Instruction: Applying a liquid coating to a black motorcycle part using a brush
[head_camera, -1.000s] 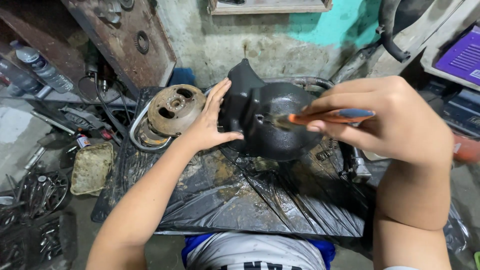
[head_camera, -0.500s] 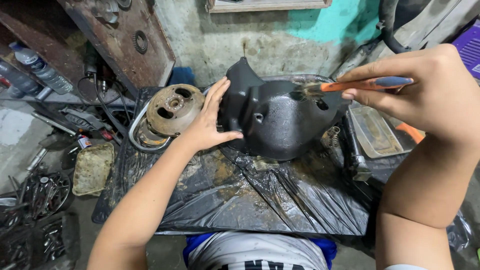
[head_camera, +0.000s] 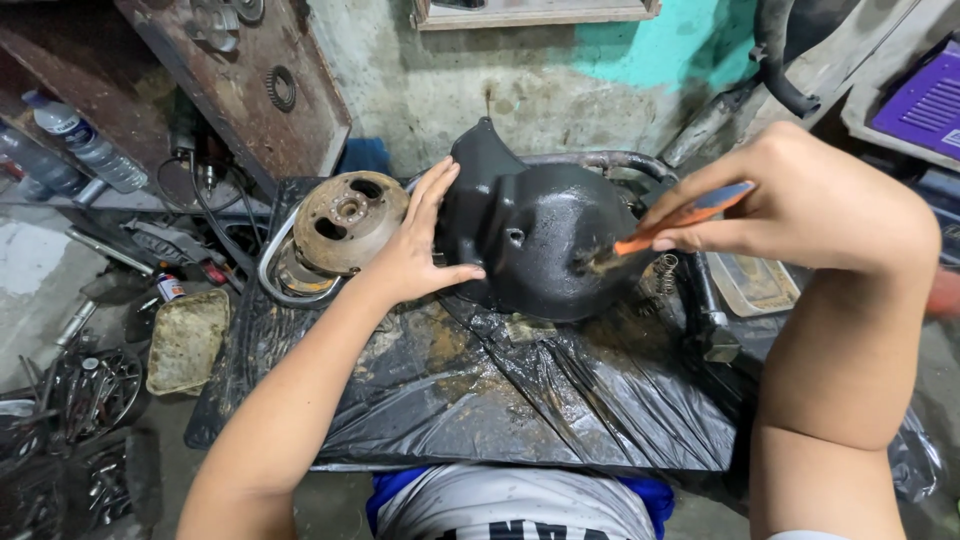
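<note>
The left hand lies flat and open against the left flank of the black engine cover, fingers spread upward, thumb pressed along the cover's lower edge — steadying it, not gripping. The cover stands on edge at the centre of the work surface, its domed face toward the camera, resting on a black plastic sheet stained with rust-coloured grime.

The right hand is closed around an orange-handled brush, pinched between thumb and fingers. The brush's dirty bristle end touches the cover's face at about 3 o'clock from the cover's centre.

At 9 o'clock from the cover, just beside the left hand's fingers, sits a rusty round flywheel on a ringed metal base. Further out at 8 o'clock, on the floor, lies a grimy rectangular tray; a heap of loose tools lies beyond it. At 10 o'clock, two plastic bottles rest on a shelf. At 3 o'clock from the cover, under the right wrist, sits a shallow tray with a coil spring just beside it.
</note>
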